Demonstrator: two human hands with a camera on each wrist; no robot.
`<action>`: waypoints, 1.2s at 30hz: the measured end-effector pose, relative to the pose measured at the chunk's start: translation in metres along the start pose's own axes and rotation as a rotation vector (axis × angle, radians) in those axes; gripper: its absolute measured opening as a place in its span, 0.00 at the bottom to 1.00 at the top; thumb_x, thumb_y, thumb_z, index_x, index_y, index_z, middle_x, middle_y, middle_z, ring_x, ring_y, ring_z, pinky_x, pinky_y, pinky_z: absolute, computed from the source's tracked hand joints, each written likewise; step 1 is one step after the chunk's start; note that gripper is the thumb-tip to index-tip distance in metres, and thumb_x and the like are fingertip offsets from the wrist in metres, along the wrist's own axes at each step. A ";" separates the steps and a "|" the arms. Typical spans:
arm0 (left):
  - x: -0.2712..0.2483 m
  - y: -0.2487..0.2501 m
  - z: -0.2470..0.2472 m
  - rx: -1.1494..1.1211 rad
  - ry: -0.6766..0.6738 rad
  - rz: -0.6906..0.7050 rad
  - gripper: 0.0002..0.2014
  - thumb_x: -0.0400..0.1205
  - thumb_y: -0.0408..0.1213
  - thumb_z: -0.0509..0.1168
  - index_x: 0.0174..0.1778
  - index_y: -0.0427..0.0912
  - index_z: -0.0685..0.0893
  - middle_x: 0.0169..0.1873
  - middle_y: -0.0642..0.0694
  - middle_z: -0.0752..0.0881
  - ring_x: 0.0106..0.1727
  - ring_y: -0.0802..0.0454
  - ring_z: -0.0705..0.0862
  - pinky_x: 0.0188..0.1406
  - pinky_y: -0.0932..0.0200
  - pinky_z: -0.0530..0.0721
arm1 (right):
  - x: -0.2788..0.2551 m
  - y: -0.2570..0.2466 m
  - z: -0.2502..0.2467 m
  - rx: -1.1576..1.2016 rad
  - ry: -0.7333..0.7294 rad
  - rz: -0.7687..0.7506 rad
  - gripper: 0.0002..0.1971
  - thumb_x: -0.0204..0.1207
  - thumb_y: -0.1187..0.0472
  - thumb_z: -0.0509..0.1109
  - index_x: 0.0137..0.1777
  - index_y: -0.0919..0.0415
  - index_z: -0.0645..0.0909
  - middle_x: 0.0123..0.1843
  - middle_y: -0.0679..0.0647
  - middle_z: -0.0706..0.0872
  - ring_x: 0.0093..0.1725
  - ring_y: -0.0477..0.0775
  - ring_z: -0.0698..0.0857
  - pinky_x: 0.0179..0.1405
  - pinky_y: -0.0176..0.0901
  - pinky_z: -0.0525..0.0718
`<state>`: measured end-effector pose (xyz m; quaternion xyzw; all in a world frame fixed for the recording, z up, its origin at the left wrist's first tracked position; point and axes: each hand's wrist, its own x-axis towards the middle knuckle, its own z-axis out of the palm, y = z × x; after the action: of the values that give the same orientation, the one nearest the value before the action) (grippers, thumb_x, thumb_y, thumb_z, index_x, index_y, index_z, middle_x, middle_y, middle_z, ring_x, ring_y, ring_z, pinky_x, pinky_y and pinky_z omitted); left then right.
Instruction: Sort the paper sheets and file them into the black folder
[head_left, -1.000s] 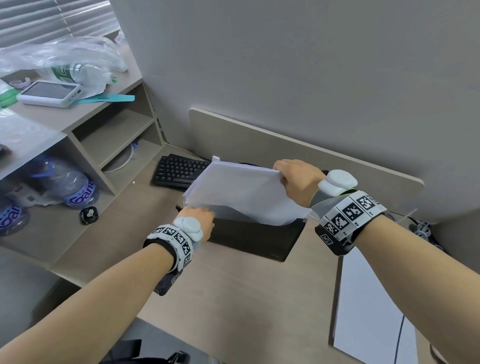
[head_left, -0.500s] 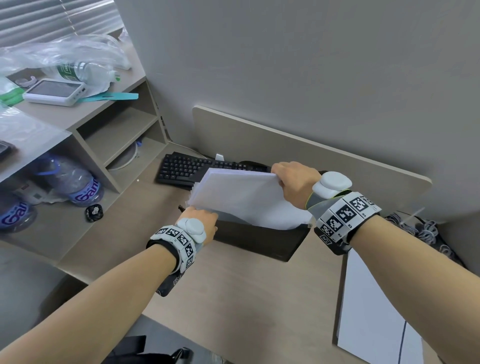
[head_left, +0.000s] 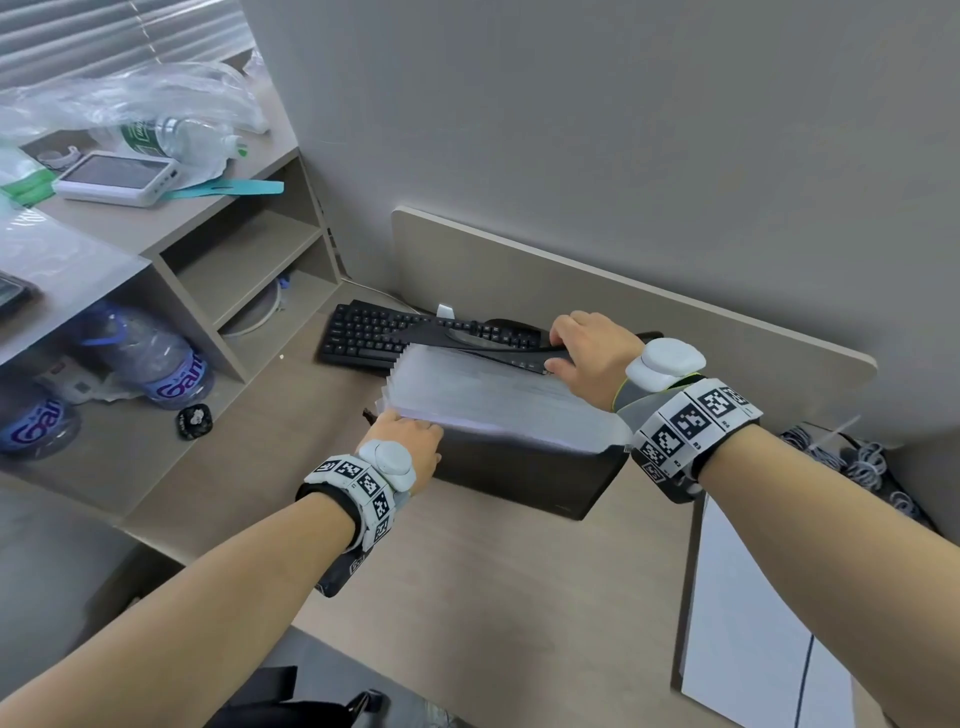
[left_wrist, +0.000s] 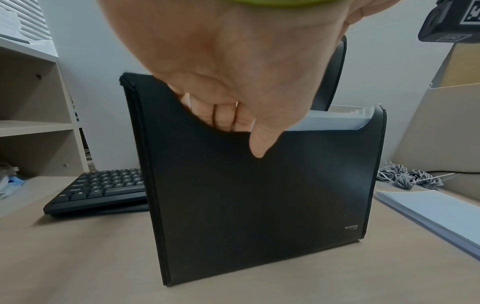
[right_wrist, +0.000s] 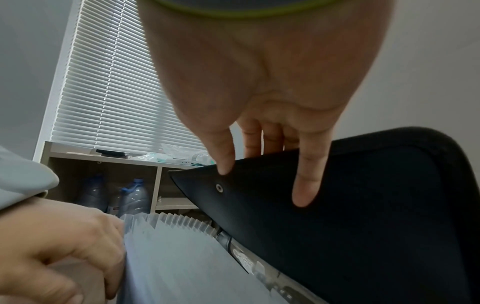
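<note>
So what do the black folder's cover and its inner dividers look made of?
Black folder: cover looks like matte, semi-rigid plastic; its flap bends under the right hand and carries a metal snap. Dividers: translucent frosted plastic, probably, fanned in thin pleats beside the left hand.

The head view looks steeply down from above both forearms onto the desk, facing the far wall. The left wrist view sits low and very near, looking along the left hand at the upright front of the black folder. The right wrist view looks leftward, close under the right hand, toward the shelf unit. All three views share the folder.
</note>
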<state>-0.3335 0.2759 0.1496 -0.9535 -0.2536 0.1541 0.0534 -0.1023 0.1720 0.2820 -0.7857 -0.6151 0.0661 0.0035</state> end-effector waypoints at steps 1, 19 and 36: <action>0.000 -0.001 0.000 0.000 -0.002 -0.003 0.12 0.86 0.48 0.54 0.58 0.48 0.78 0.52 0.51 0.87 0.54 0.47 0.85 0.60 0.54 0.71 | 0.001 0.000 0.000 0.001 0.002 0.002 0.13 0.82 0.52 0.60 0.61 0.59 0.74 0.60 0.56 0.79 0.59 0.59 0.76 0.55 0.50 0.76; 0.006 -0.005 0.045 -0.005 -0.285 0.073 0.07 0.79 0.36 0.59 0.50 0.48 0.79 0.44 0.50 0.85 0.49 0.47 0.82 0.53 0.57 0.67 | -0.003 -0.011 0.106 0.355 -0.125 0.189 0.06 0.81 0.63 0.61 0.43 0.58 0.78 0.43 0.51 0.81 0.47 0.57 0.80 0.44 0.44 0.74; 0.029 0.166 0.039 -0.461 -0.273 0.131 0.17 0.85 0.48 0.56 0.68 0.49 0.75 0.60 0.49 0.85 0.57 0.43 0.84 0.49 0.52 0.82 | -0.121 0.089 0.161 0.496 -0.096 0.345 0.07 0.79 0.64 0.64 0.53 0.59 0.82 0.51 0.52 0.84 0.50 0.56 0.81 0.49 0.43 0.77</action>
<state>-0.2443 0.1476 0.0747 -0.9252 -0.2249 0.2223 -0.2099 -0.0619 0.0211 0.1270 -0.8497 -0.4370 0.2511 0.1548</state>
